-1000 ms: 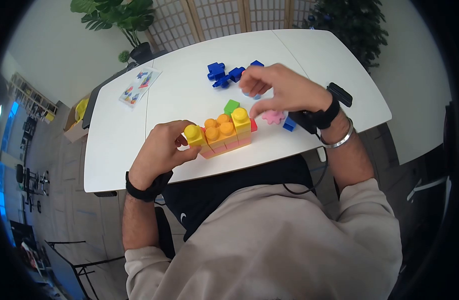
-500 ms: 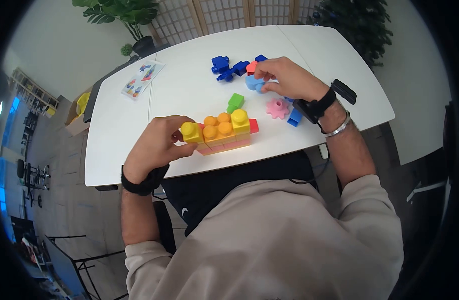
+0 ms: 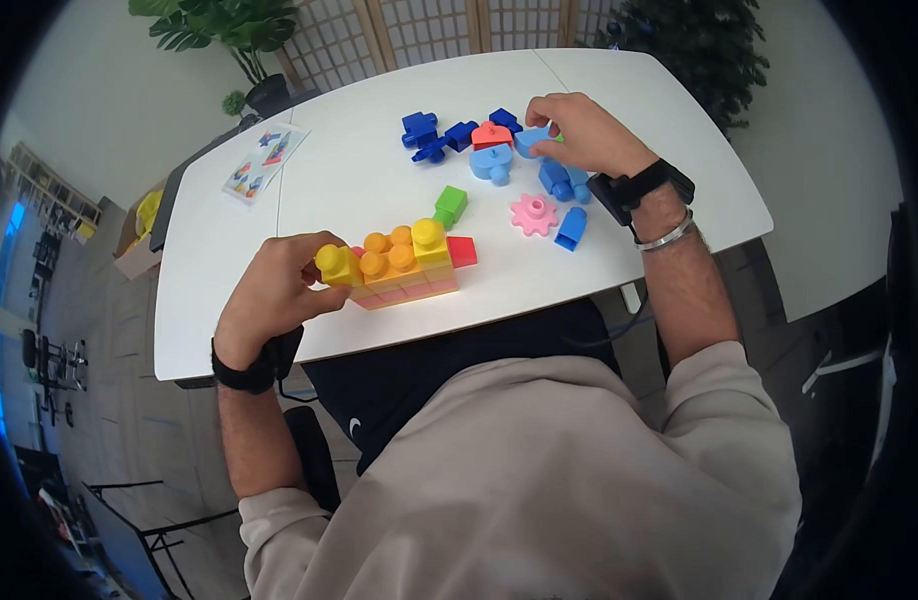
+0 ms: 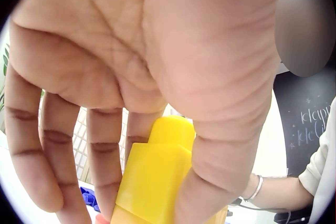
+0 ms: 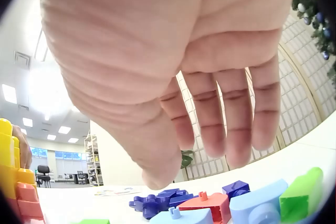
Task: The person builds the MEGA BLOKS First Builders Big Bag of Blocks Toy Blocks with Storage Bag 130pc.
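My left hand (image 3: pixel 271 300) grips the yellow block (image 3: pixel 337 264) at the left end of a block build (image 3: pixel 403 284), thumb on the near side and index finger on the far side. The build has orange studded blocks over a pink layer, a taller yellow block (image 3: pixel 431 245) and a red block (image 3: pixel 462 251) at its right. Over the far right of the table, my right hand (image 3: pixel 591 135) hovers with bent, parted fingers above a light blue block (image 5: pixel 260 200). Beside that lies a green block (image 5: pixel 300 198). Nothing shows between the right thumb and fingers.
Dark blue blocks (image 3: pixel 419 130), a red-orange piece (image 3: pixel 492 135) and another light blue piece (image 3: pixel 491 163) lie behind the build. A green block (image 3: pixel 451 206), pink gear (image 3: pixel 534 215) and blue block (image 3: pixel 571 230) sit nearer. A picture sheet (image 3: pixel 264 165) lies far left.
My right hand has moved away from the build to the far right, over the light blue block, uncovering pieces it hid before. My left hand keeps its grip on the yellow block.
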{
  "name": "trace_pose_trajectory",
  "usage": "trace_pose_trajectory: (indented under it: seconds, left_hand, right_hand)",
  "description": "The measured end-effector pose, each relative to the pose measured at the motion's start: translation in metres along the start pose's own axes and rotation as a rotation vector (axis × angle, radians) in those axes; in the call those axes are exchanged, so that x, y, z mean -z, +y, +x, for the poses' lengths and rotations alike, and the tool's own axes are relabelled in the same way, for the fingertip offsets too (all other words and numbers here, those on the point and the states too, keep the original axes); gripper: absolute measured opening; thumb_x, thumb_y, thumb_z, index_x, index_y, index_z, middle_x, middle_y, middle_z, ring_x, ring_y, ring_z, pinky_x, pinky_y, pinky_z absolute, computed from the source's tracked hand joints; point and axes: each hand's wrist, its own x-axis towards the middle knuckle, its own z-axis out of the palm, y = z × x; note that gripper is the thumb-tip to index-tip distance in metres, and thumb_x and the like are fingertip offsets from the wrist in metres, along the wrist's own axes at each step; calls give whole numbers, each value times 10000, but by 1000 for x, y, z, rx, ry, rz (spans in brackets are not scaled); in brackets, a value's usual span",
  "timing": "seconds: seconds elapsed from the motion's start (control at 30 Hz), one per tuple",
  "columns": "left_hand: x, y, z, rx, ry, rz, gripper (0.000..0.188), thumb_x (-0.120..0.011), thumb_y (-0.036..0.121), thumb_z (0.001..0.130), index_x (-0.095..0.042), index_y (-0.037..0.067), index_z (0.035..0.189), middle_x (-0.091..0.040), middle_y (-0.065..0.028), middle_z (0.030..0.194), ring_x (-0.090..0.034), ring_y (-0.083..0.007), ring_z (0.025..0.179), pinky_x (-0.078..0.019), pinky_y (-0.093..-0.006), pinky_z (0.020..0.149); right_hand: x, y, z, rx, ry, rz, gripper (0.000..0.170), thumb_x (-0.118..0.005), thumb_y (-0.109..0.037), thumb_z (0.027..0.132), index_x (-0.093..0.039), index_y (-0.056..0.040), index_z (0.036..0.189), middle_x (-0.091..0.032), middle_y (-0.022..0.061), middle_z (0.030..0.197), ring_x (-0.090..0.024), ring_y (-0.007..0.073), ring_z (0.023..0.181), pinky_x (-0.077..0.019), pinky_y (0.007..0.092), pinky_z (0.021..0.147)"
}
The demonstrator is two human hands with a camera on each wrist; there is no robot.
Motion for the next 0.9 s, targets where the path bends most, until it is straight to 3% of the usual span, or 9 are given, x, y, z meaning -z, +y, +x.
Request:
trace_pose_trajectory:
  seconds: [0.23, 0.3, 0.4, 0.47, 0.5, 0.57, 0.67, 0.83, 0.9]
  left_hand:
    - [-7, 10, 4, -89, -2, -29, 355, -823, 141, 805, -761, -14, 1118, -763, -166, 908, -744, -291, 789, -623, -354, 783]
    - [-10, 13, 6, -116, 10, -65, 351, -814, 139, 813, -760, -20, 1121, -768, -177, 924, -758, -307, 810, -638, -359, 806]
    - [-13, 13, 7, -112, -9, -50, 345, -794, 133, 825, -758, -29, 1128, -777, -190, 960, -777, -322, 845, -655, -367, 840]
    - [-15, 7, 9, -91, -40, -91, 449, -917, 192, 815, -757, 0, 1188, -777, -114, 995, -710, -224, 815, -598, -329, 795]
    - [-14, 6, 9, -95, -34, -81, 449, -917, 192, 815, -757, 0, 1188, -777, -114, 995, -710, -224, 815, -598, -329, 795]
    - [-8, 4, 7, -114, -41, -27, 673, -1014, 348, 740, -740, 17, 1258, -792, -118, 1065, -751, -235, 896, -609, -338, 842]
    - [6, -1, 0, -92, 42, -98, 819, -1020, 454, 668, -724, 35, 1306, -798, -118, 1123, -774, -229, 957, -616, -346, 872]
    - [25, -8, -11, -110, 188, -132, 747, -1014, 419, 702, -732, 38, 1279, -806, -100, 1081, -773, -204, 937, -613, -340, 864]
    - [29, -9, -14, -111, 254, -106, 690, -1005, 401, 725, -739, 38, 1247, -810, -80, 1042, -770, -195, 924, -612, -332, 855]
  right_hand:
    - [-15, 33, 10, 16, 15, -60, 394, -855, -171, 901, -691, -41, 1234, -766, 165, 1157, -742, 327, 1027, -602, 411, 922]
    - [-17, 31, 20, -62, -61, 12, 385, -827, -165, 927, -688, -54, 1269, -770, 176, 1187, -744, 348, 1082, -601, 419, 954]
    - [-26, 31, 53, -26, -166, -39, 366, -790, -158, 955, -691, -82, 1299, -769, 190, 1238, -739, 364, 1155, -594, 442, 985]
    - [-37, 39, 81, -46, -216, -65, 383, -752, -140, 973, -694, -123, 1351, -761, 206, 1285, -727, 373, 1205, -585, 464, 1017]
    - [-42, 43, 93, -44, -266, -95, 403, -747, -136, 974, -693, -141, 1373, -756, 207, 1303, -724, 370, 1216, -582, 463, 1033]
    - [-50, 46, 114, -63, -367, -126, 445, -730, -121, 974, -692, -182, 1413, -751, 200, 1330, -716, 365, 1234, -573, 453, 1066]
    - [-60, 39, 125, -112, -397, -95, 438, -732, -116, 966, -698, -186, 1397, -742, 186, 1357, -702, 362, 1259, -560, 450, 1088]
    - [-65, 33, 146, -101, -422, -190, 402, -720, -80, 926, -710, -163, 1319, -733, 196, 1326, -675, 353, 1285, -537, 466, 1085]
    - [-66, 21, 155, 48, -337, -195, 418, -696, -38, 896, -729, -163, 1293, -708, 192, 1291, -676, 381, 1232, -556, 468, 1041]
